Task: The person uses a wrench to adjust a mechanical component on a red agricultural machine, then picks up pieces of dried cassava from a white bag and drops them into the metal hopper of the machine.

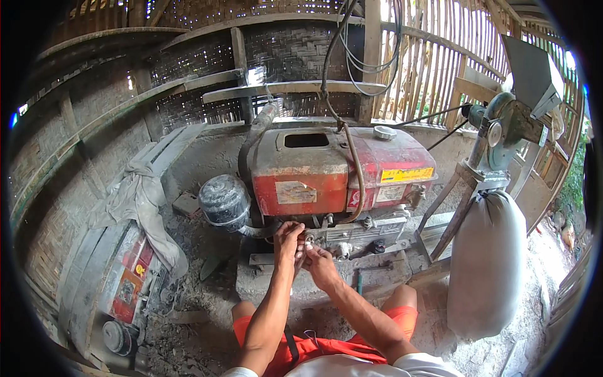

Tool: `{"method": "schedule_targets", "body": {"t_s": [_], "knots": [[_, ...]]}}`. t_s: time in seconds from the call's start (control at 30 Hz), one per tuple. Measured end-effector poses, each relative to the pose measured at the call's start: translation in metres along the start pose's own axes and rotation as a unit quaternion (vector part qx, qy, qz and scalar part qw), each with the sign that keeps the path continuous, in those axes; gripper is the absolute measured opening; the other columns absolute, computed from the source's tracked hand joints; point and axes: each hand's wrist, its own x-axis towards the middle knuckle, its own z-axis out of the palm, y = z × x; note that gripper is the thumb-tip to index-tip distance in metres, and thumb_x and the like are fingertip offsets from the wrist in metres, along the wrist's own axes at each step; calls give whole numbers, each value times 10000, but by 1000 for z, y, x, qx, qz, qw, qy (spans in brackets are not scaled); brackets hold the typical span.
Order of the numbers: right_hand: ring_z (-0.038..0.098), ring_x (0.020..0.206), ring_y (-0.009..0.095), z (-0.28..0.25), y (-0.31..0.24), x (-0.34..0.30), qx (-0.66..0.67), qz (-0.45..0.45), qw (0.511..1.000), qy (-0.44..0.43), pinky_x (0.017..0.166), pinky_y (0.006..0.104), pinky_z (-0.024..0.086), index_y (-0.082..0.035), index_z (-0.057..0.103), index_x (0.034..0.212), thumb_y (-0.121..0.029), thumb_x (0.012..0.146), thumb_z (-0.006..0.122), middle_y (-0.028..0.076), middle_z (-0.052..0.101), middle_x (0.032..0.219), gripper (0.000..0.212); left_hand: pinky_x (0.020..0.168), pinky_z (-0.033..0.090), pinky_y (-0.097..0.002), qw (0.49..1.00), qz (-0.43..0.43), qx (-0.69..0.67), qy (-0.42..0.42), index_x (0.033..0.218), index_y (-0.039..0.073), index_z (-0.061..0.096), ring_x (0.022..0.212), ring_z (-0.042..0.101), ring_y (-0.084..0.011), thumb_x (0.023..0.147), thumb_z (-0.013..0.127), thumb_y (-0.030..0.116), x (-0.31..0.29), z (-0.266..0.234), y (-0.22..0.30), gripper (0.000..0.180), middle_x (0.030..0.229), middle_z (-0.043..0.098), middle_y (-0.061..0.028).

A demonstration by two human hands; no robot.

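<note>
A dusty red diesel engine (301, 188) stands in front of me, with a round filler cap and a bent brown hose on top. Both my hands meet at the left end of its grey metal block (361, 236). My left hand (289, 240) is closed, its fingers bent beside a small pale metal fitting (308, 240). Just below and to the right, my right hand (320, 265) pinches at the same spot. My fingers hide whatever is between them. The dark round air filter (224, 202) sits left of my hands.
A green-handled tool (359, 281) lies on the base by the engine. At right, a full white sack (487, 264) hangs beneath a milling machine (498, 135) with a metal hopper. Boards with a grey cloth (141, 195) and a second red machine (133, 276) are at left.
</note>
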Motion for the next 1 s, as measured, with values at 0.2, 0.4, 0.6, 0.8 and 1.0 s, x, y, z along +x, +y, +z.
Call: {"method": "schedule_targets", "body": {"t_s": [0.2,0.4,0.6,0.8,1.0], "knots": [[674,864,410,13,-58,-26,-702,-190,683,64,748,481,529,-37,665,962,-232,953,595,189,703,933,207,579,534,-264,1000,17,4,22,930,59,677,626,636,-115,883,747,173,4,-8,-5,141,790,675,-22],[664,809,391,-2,-65,-1,-738,-327,589,31,724,498,500,-30,642,910,-162,934,565,188,682,843,155,593,547,-273,1000,18,-8,22,939,52,691,645,655,-131,877,756,167,3,0,-6,146,792,680,-24],[630,687,265,0,-9,0,-494,-193,844,82,598,386,473,-5,661,942,-181,1003,569,86,658,779,208,583,537,-273,999,19,0,30,929,45,694,650,654,-135,873,754,156,3,-7,-7,138,785,681,-32],[563,675,135,15,21,2,-14,-113,992,59,605,282,455,-6,653,1010,-235,1069,521,21,610,783,271,534,474,-265,1000,-3,-19,18,868,40,674,606,595,-110,870,754,147,-8,1,6,134,734,667,-27],[671,769,284,10,-22,-20,-393,-134,908,57,628,403,509,4,649,957,-226,1035,547,120,688,839,264,545,500,-265,999,17,-11,43,887,43,675,620,619,-117,877,755,148,-2,-7,2,133,749,675,-27]]}}
